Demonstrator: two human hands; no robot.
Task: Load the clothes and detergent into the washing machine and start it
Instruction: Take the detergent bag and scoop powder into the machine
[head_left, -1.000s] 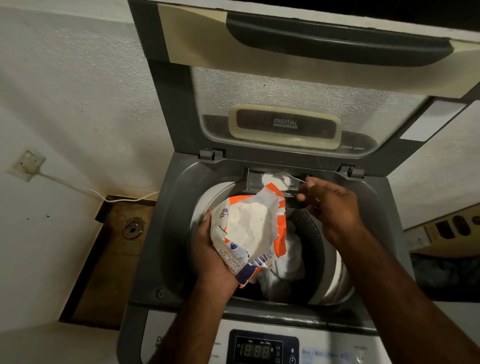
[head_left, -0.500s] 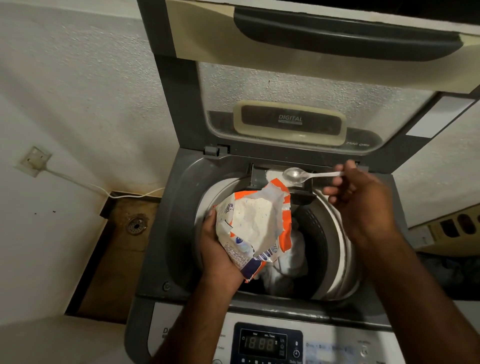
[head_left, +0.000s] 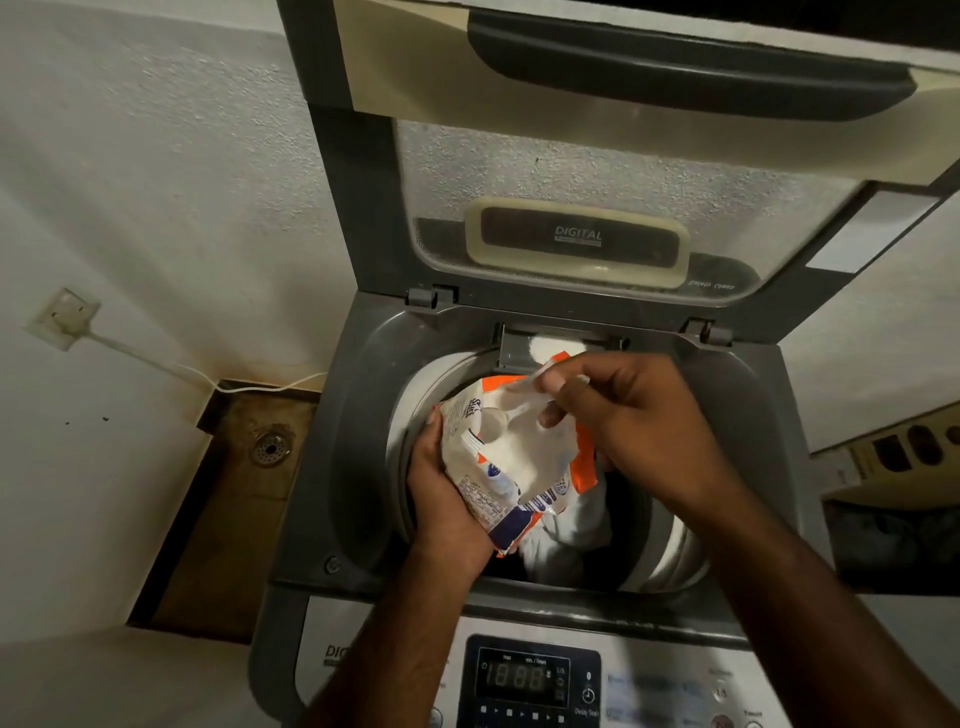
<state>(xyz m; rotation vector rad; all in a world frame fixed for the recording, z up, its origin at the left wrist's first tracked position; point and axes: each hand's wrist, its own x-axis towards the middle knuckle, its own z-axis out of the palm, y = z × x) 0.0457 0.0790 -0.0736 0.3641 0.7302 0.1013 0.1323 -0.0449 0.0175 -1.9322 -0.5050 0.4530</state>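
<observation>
A grey top-loading washing machine (head_left: 358, 415) stands with its lid (head_left: 623, 156) raised. White clothes (head_left: 571, 530) lie in the drum. My left hand (head_left: 447, 499) holds an open orange-and-white detergent bag (head_left: 519, 467) over the drum. My right hand (head_left: 639, 415) holds a white plastic spoon (head_left: 501, 421) dipped into the powder in the bag. White powder lies in the detergent tray (head_left: 556, 345) at the back rim. The control panel's display (head_left: 522, 675) is lit.
A wall socket (head_left: 65, 317) with a white cord is on the left wall. A floor recess with a drain (head_left: 270, 447) lies left of the machine. A cardboard box (head_left: 893, 457) sits on the right.
My right hand carried the spoon from the detergent tray back down into the bag. The left hand kept holding the bag over the drum.
</observation>
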